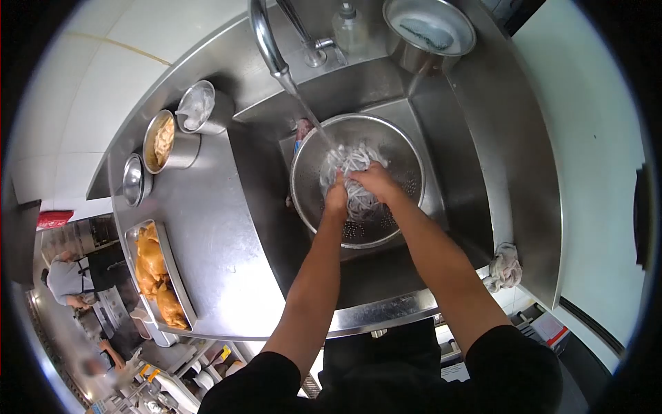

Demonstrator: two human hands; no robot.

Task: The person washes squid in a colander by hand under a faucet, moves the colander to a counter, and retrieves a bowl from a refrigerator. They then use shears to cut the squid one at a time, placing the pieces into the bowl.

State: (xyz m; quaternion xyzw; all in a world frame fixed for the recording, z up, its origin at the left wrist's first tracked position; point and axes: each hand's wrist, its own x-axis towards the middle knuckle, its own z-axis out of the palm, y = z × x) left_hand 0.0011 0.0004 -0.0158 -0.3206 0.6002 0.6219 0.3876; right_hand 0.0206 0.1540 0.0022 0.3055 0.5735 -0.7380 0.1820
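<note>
A perforated metal colander (pixel 407 148) sits in the steel sink, holding a heap of white, noodle-like strips (pixel 360 196). Water runs from the curved faucet (pixel 265 41) onto the strips at the colander's upper left. My left hand (pixel 336 194) is in the heap on its left side, its fingers partly hidden by strips and water. From the right, my right hand (pixel 376 181) reaches into the same heap with its fingers bent round some strips. The two hands are close together.
Left of the sink, a steel counter (pixel 214 228) bears a tray of cooked poultry (pixel 152 269) and several metal containers (pixel 183 148). A metal bowl (pixel 431 34) stands behind the sink at right. A crumpled cloth (pixel 507 268) lies on the front right edge. People work at far left.
</note>
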